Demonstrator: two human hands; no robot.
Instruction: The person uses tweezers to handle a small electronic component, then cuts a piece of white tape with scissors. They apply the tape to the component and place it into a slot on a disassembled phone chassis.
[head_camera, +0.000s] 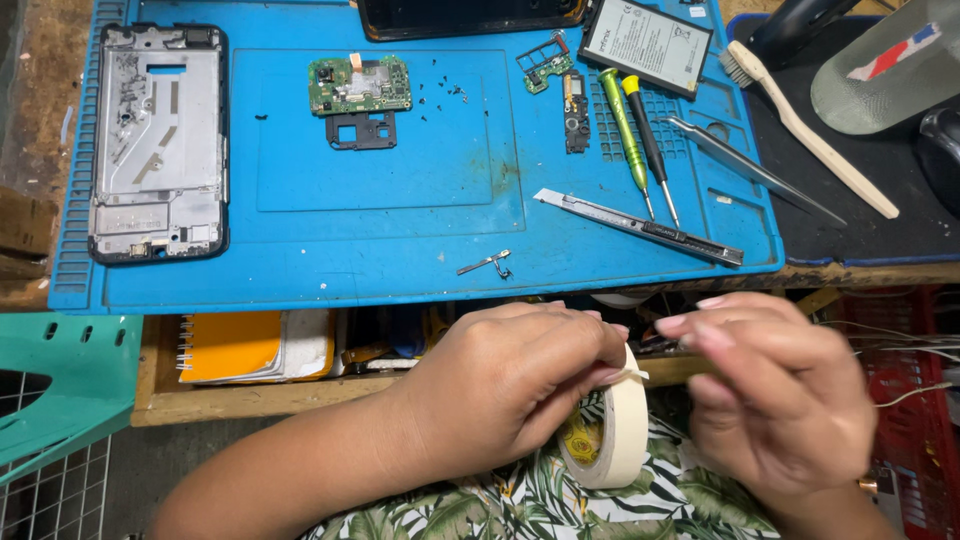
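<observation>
My left hand (510, 385) grips a roll of cream masking tape (613, 435) held on edge over my lap, just below the workbench's front edge. Its thumb and forefinger pinch the loose end of the tape at the top of the roll. My right hand (775, 395) hovers close to the right of the roll, fingers curled and slightly blurred, fingertips near the tape end. Whether it touches the tape I cannot tell.
A blue work mat (400, 230) lies on the bench above. It carries a phone frame (158, 140), a green circuit board (358, 86), a battery (648, 42), two screwdrivers (640, 125), tweezers (750, 165), a utility knife (640, 226), small screws. A brush (805, 125) lies right. A green basket (60, 385) stands left.
</observation>
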